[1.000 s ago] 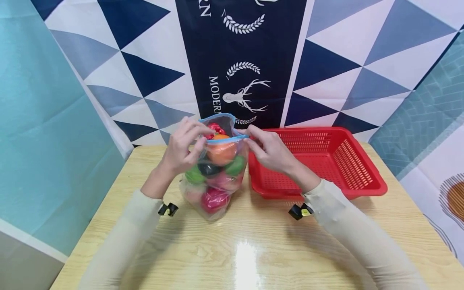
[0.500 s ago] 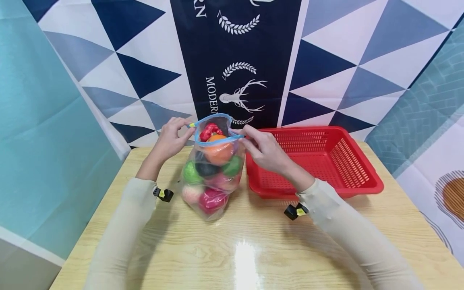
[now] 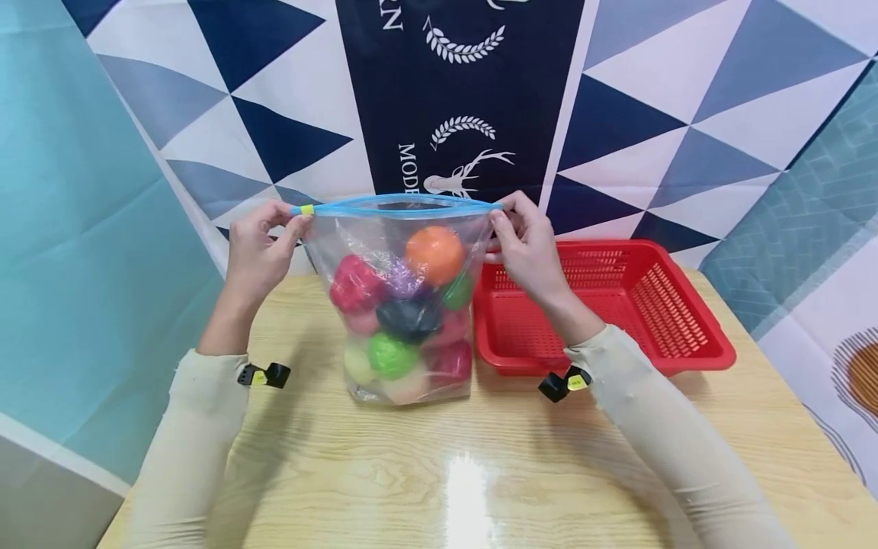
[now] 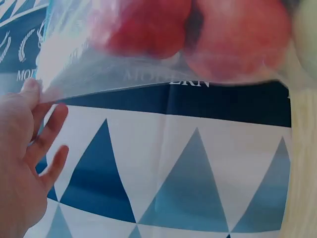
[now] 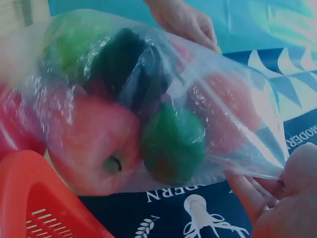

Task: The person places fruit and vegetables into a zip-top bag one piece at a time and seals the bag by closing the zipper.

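A clear zip bag [image 3: 350, 229] with a blue zip edge stands upright on the table, filled with several pieces of fruit. Through the plastic show an orange [image 3: 435, 255], a bright green fruit [image 3: 393, 356] and a dark piece [image 3: 409, 316]; the right wrist view also shows a red apple [image 5: 94, 144]. My left hand [image 3: 257, 248] pinches the top left corner beside the yellow slider [image 3: 306, 209]. At the opposite top corner my right hand [image 3: 531, 248] pinches the edge between thumb and fingers. The mouth is stretched wide, its two blue edges slightly parted in the middle.
A red plastic basket [image 3: 693, 320] with slotted walls stands right behind my right forearm, close beside the bag. The wooden table [image 3: 384, 473] stretches toward me. A patterned cloth [image 3: 288, 61] hangs behind the table's far edge.
The left hand came off the bag's mouth, took the corner by the slider and drew it left. The round, gaping mouth is now pulled nearly straight, and the bag faces me, spread flatter and taller.
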